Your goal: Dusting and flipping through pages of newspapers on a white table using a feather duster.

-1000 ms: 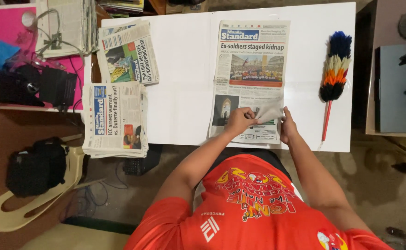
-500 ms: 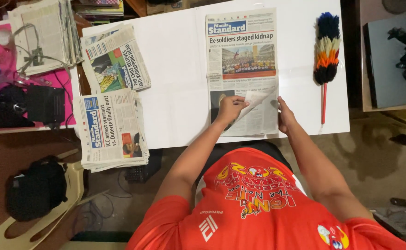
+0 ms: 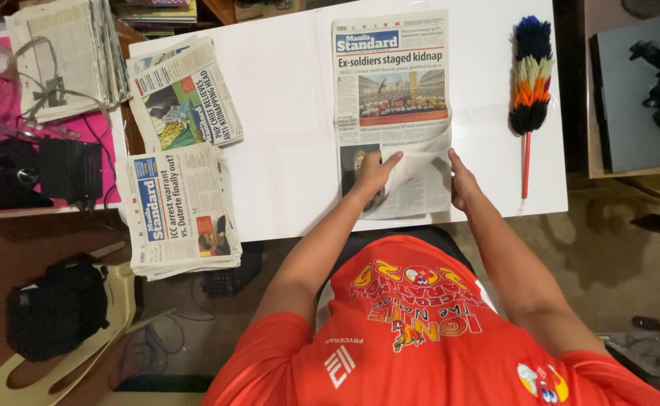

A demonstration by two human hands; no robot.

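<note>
A folded newspaper lies on the white table in front of me, its front page with a colour photo facing up. Its lower part is lifted and curled up towards the middle. My left hand rests on the lower left of the newspaper, fingers on the raised flap. The right edge of the paper is held by my right hand, thumb on the sheet.
A multicoloured feather duster lies at the table's right. Two more newspapers and a stack of them lie at the left. Further left are another paper stack, black gear with cables, and a plastic chair with a black bag.
The newspaper's bottom flap has been raised and turned further up the page. My left hand has slid up with it, and my right hand stays at the right edge.
</note>
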